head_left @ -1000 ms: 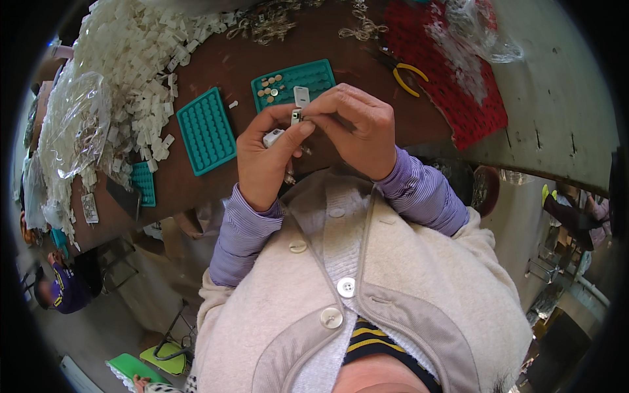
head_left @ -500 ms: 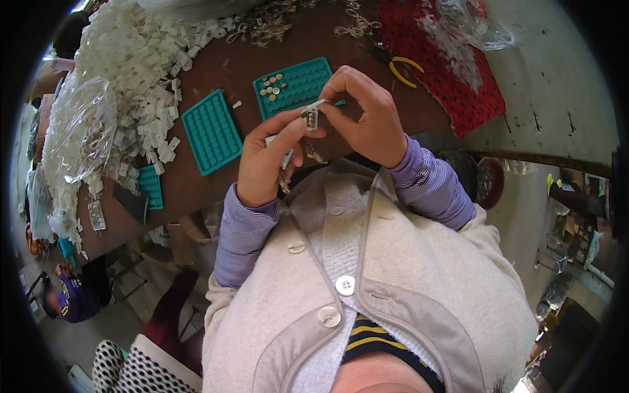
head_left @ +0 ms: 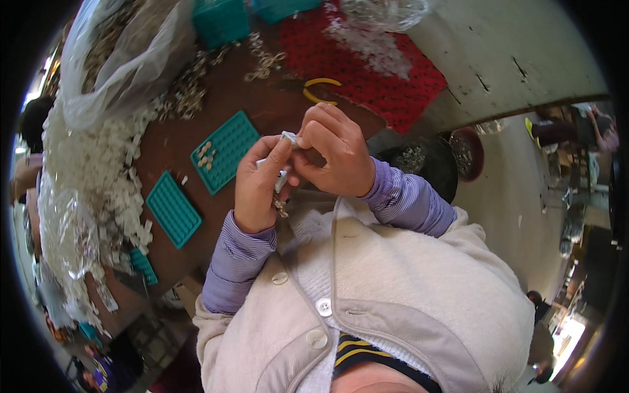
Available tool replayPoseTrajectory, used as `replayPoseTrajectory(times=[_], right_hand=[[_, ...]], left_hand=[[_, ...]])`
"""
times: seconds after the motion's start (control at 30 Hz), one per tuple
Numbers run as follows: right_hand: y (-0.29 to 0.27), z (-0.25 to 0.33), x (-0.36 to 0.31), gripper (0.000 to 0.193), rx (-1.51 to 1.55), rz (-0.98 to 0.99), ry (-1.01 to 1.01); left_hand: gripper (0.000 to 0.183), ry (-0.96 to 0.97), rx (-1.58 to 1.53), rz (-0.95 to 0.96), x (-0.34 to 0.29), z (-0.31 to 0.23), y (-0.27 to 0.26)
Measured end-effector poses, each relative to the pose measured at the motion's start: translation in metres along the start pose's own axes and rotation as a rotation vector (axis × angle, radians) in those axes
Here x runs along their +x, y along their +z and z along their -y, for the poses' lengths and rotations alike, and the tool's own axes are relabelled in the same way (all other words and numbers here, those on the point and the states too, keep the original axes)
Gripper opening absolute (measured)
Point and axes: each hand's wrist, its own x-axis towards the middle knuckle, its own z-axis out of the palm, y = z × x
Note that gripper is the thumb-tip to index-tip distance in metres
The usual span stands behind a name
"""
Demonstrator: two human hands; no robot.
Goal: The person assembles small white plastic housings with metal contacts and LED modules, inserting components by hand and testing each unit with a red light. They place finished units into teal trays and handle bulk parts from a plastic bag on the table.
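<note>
My left hand (head_left: 257, 187) is closed around a small white plastic piece (head_left: 288, 137), pinched between thumb and forefinger. A second white piece (head_left: 282, 181) shows lower in the same hand, with small metal bits (head_left: 280, 206) dangling under it. My right hand (head_left: 337, 150) is closed too, its thumb and fingertips pressed at the edge of the upper piece; its grip there is partly hidden. Beyond the hands lies a teal tray (head_left: 237, 137) of small hollows, with several round tan pieces (head_left: 206, 156) at its left end. Another teal tray (head_left: 173, 211) lies nearer on the left.
A large heap of white plastic pieces (head_left: 118, 180) covers the table's left side, below a clear bag (head_left: 134, 72). Metal bundles (head_left: 183, 95), teal boxes (head_left: 221, 23), yellow-handled pliers (head_left: 321, 82) and a red cloth (head_left: 367, 65) lie farther off. A dark bucket (head_left: 432, 167) stands at the right.
The whole view has swung, bringing the teal boxes and buckets into sight. My right fingers have come down closer to the white piece, which is now turned differently.
</note>
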Motion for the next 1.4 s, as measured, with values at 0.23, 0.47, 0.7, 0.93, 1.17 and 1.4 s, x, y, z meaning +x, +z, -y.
replayPoseTrajectory(times=[0.23, 0.47, 0.7, 0.93, 1.17, 1.4], right_hand=[[-0.019, -0.025, -0.005, 0.029, -0.201, -0.024, -0.021], [-0.065, -0.087, -0.004, 0.023, -0.236, -0.082, 0.327], [-0.068, -0.1, 0.01, 0.023, -0.3, -0.075, 0.263], [-0.014, -0.035, 0.017, 0.022, -0.001, -0.041, 0.029], [-0.018, -0.024, 0.005, 0.019, -0.127, -0.064, -0.036], [-0.026, -0.024, -0.017, 0.025, 0.229, -0.098, 0.326]], left_hand=[[0.021, -0.183, -0.139, 0.178, 0.046, 0.0, 0.012], [0.024, -0.091, -0.393, 0.072, 0.057, -0.001, -0.003], [0.033, -0.107, -0.804, 0.266, 0.06, 0.003, -0.009], [0.033, -0.346, -1.052, 0.293, 0.046, 0.016, 0.006], [0.026, -0.435, -0.911, 0.27, 0.031, 0.021, 0.009], [0.029, -0.298, -0.797, 0.198, 0.027, 0.017, 0.005]])
